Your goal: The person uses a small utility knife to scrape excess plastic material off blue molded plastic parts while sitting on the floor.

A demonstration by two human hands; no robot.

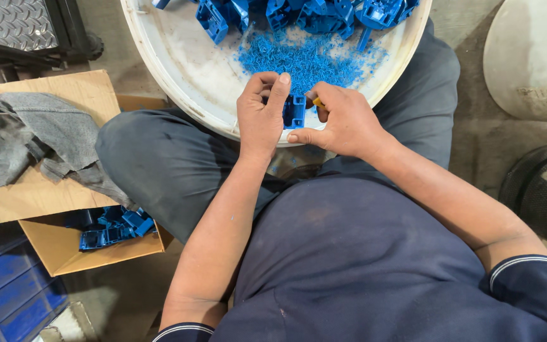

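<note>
Blue plastic part point(294, 111) pinched in left hand point(259, 117) grip over white tub point(185, 76) rim, so shavings point(305, 58) fall inside. Right hand point(343, 120) grip closed on small yellow-tipped tool point(316, 102) against the part. Cardboard box point(64, 253) holds more parts.

Floor: bare grey concrete point(476, 120), dusty and stained, evenly lit with no hard shadows. Far left: a diamond-pattern metal tread plate point(11, 22) in a black frame. Left: an open cardboard box point(64, 253), a grey cloth point(26, 136) draped over its flap. Near left corner: a blue plastic crate point(7, 285). Far right: a white drum point(533, 57). Right edge: a black ribbed round object point(542, 193), kind indeterminate.
</note>
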